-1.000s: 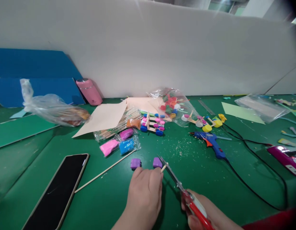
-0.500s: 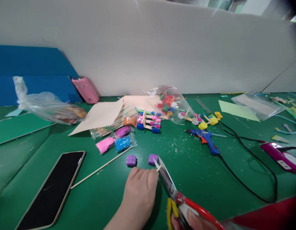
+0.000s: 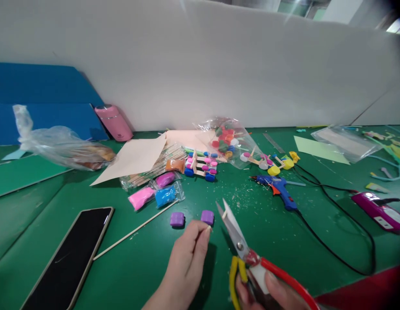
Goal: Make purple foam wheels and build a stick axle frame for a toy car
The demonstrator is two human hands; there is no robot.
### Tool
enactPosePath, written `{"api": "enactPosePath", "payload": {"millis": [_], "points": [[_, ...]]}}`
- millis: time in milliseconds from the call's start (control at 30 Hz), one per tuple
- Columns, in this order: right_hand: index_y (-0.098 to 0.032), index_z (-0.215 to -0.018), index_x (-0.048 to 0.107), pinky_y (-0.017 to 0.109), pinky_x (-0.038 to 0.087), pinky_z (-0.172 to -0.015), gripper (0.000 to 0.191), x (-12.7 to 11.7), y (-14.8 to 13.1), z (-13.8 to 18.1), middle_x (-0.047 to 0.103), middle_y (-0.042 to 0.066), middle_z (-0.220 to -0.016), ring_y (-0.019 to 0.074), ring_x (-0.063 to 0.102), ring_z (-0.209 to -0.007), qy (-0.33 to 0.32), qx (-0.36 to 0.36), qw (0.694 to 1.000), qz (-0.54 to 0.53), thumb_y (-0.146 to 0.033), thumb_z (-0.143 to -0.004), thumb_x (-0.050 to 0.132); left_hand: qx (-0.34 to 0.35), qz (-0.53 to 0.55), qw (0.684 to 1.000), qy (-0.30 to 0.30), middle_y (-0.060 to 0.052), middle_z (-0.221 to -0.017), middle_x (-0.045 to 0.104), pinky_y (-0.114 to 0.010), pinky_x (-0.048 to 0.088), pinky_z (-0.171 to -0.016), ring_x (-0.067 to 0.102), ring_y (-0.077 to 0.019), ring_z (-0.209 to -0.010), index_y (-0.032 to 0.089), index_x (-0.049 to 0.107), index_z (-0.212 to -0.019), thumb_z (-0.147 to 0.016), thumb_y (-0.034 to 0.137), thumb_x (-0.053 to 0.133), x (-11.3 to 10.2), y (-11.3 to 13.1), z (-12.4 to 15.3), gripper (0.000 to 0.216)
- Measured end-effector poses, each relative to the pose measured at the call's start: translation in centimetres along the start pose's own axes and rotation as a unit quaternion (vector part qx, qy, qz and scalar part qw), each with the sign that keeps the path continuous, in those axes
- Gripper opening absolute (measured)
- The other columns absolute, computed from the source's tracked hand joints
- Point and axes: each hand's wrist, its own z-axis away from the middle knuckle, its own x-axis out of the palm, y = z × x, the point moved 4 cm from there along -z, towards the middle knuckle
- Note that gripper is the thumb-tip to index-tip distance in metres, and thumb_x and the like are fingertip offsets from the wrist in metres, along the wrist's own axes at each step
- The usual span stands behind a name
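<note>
Upper left: pink cylindrical bottle (image 3: 114,124), metallic band; its mark too small to read. Lower centre: left hand (image 3: 187,260), grip closed, thumb and forefinger pinching a pale wooden stick (image 3: 210,228); only its tip shows, long axis hidden by the fingers. Right of centre: red-handled steel scissors (image 3: 235,235), blades slightly parted, points toward upper left, axis diagonal. Lower right: right hand (image 3: 279,296), grip closed around them.

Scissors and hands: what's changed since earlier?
The scissors, still in the right hand, moved right and away from the left hand, which turned to show its thumb and still pinches a pale stick tip. Purple blocks, phone and glue gun stayed put.
</note>
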Motion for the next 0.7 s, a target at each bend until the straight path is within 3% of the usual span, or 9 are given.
{"api": "enactPosePath", "payload": {"millis": [133,200,267,367,467,533,567,600,700], "points": [[-0.021,-0.068,0.042,0.015,0.026,-0.032,0.06,-2.3,-1.1,-0.3,0.029,-0.01,-0.043,0.0036,0.024,-0.031,0.075,0.008,0.996,0.052,-0.079,-0.055,0.043,-0.119,0.225,0.964,-0.073,0.005,-0.054,0.031,-0.024,0.021,-0.046,0.027,-0.0103,-0.05,0.018,0.049,-0.075,-0.085,0.034,0.039,0.3,-0.7,-0.2,0.021],[-0.022,-0.065,0.04,0.018,0.03,-0.034,0.055,-3.4,-2.6,0.5,0.03,-0.009,-0.043,0.0063,0.03,-0.033,0.158,-0.006,0.97,0.183,-0.077,-0.062,0.037,-0.14,0.299,0.941,-0.079,0.006,-0.053,0.029,-0.024,0.018,-0.046,0.025,-0.0095,-0.05,0.017,0.05,-0.076,-0.085,0.034,0.04,0.4,-1.0,-0.3,0.021],[-0.022,-0.072,0.045,0.021,0.038,-0.045,0.042,-3.9,-4.1,1.6,0.043,-0.005,-0.055,0.0105,0.044,-0.046,0.199,-0.028,0.945,0.259,-0.063,-0.067,0.05,-0.152,0.348,0.921,-0.082,0.006,-0.052,0.029,-0.025,0.016,-0.046,0.024,-0.0089,-0.049,0.016,0.052,-0.077,-0.085,0.032,0.042,0.6,-1.3,-0.4,0.02],[-0.022,-0.09,0.046,0.027,0.044,-0.057,0.032,-4.9,-5.7,3.2,0.054,0.001,-0.073,0.0172,0.053,-0.061,0.3,-0.042,0.821,0.485,-0.05,-0.075,0.05,-0.167,0.396,0.898,-0.094,0.007,-0.051,0.027,-0.025,0.015,-0.046,0.023,-0.0082,-0.048,0.015,0.055,-0.08,-0.085,0.03,0.043,0.8,-1.5,-0.6,0.019],[-0.018,-0.102,0.046,0.039,0.044,-0.07,0.047,-6.1,-6.4,3.9,0.056,0.01,-0.091,0.028,0.055,-0.083,0.38,-0.067,0.66,0.645,-0.052,-0.069,0.054,-0.181,0.416,0.886,-0.096,0.008,-0.05,0.027,-0.025,0.015,-0.046,0.022,-0.0077,-0.047,0.015,0.056,-0.081,-0.085,0.029,0.044,0.8,-1.6,-0.8,0.019],[-0.015,-0.103,0.046,0.045,0.042,-0.076,0.055,-6.9,-6.5,4.0,0.054,0.013,-0.095,0.0332,0.052,-0.091,0.409,-0.078,0.583,0.698,-0.054,-0.066,0.056,-0.186,0.417,0.884,-0.096,0.007,-0.05,0.027,-0.025,0.015,-0.047,0.022,-0.0076,-0.047,0.015,0.056,-0.08,-0.085,0.028,0.045,0.8,-1.7,-0.9,0.018],[-0.014,-0.104,0.046,0.046,0.042,-0.077,0.056,-7.2,-6.6,4.0,0.054,0.014,-0.095,0.0337,0.051,-0.092,0.414,-0.08,0.568,0.707,-0.054,-0.066,0.056,-0.186,0.414,0.886,-0.097,0.007,-0.05,0.028,-0.025,0.015,-0.046,0.023,-0.0076,-0.047,0.015,0.056,-0.08,-0.084,0.028,0.046,0.9,-1.8,-0.9,0.017],[-0.014,-0.104,0.045,0.045,0.042,-0.077,0.056,-7.4,-6.6,3.9,0.054,0.013,-0.096,0.0326,0.052,-0.092,0.412,-0.081,0.571,0.705,-0.054,-0.066,0.055,-0.185,0.41,0.888,-0.096,0.007,-0.05,0.029,-0.025,0.015,-0.047,0.023,-0.0077,-0.047,0.015,0.056,-0.08,-0.084,0.028,0.046,0.9,-1.9,-1.0,0.016],[-0.017,-0.109,0.04,0.038,0.046,-0.074,0.052,-7.3,-6.4,3.5,0.053,0.011,-0.099,0.0268,0.054,-0.09,0.375,-0.079,0.629,0.677,-0.052,-0.072,0.052,-0.172,0.394,0.899,-0.087,0.007,-0.051,0.033,-0.023,0.018,-0.047,0.026,-0.0078,-0.048,0.016,0.057,-0.081,-0.083,0.028,0.048,0.9,-2.2,-1.0,0.015]]}}
